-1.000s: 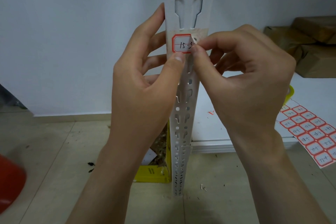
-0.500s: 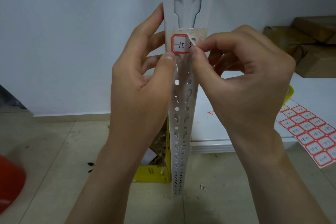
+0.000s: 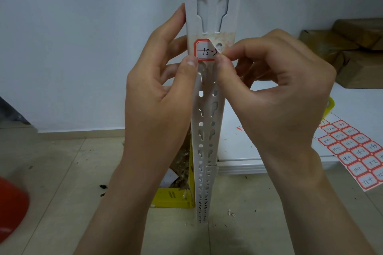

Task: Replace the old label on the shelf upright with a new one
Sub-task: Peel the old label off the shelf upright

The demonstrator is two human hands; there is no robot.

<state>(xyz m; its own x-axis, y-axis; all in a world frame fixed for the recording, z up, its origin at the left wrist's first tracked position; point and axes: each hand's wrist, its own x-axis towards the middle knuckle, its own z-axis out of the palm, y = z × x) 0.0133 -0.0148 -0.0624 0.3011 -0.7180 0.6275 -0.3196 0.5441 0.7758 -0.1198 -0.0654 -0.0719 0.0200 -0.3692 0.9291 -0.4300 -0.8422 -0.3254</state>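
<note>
White perforated shelf upright (image 3: 208, 126) standing vertical at centre, foot on a beige tiled floor (image 3: 62, 172) littered with dark specks and small scraps. Red-bordered label (image 3: 204, 50), handwritten "15-", stuck to the upright's face on a band of yellowed residue just below a pair of keyhole slots. Right edge of the label lifted and pinched tight between thumb and forefinger of the right hand (image 3: 275, 91), remaining fingers curled into the palm. Left hand (image 3: 159, 93) wrapped loosely round the upright's left edge, thumb tip pressed to the face just below the label's lower-left corner, forefinger extended up along the edge beside the slots, other fingers behind the metal.

Behind the pinch: plain pale wall (image 3: 83, 37) meeting the floor at a low skirting. Below the pinch and left of the upright's foot: yellow bin (image 3: 176, 198) holding brownish shreds and a scrap of white paper. Right of the pinch, past the right wrist: low white shelf board (image 3: 238, 151) with a sheet of red-bordered labels (image 3: 356, 151) overhanging its front edge, each cell handwritten; a yellow object partly hidden behind the right hand. Farther right and level with the pinch: brown cardboard boxes (image 3: 352, 47) stacked on the board. Far lower left: blurred red object (image 3: 10, 211) at frame edge, identity not discernible.
</note>
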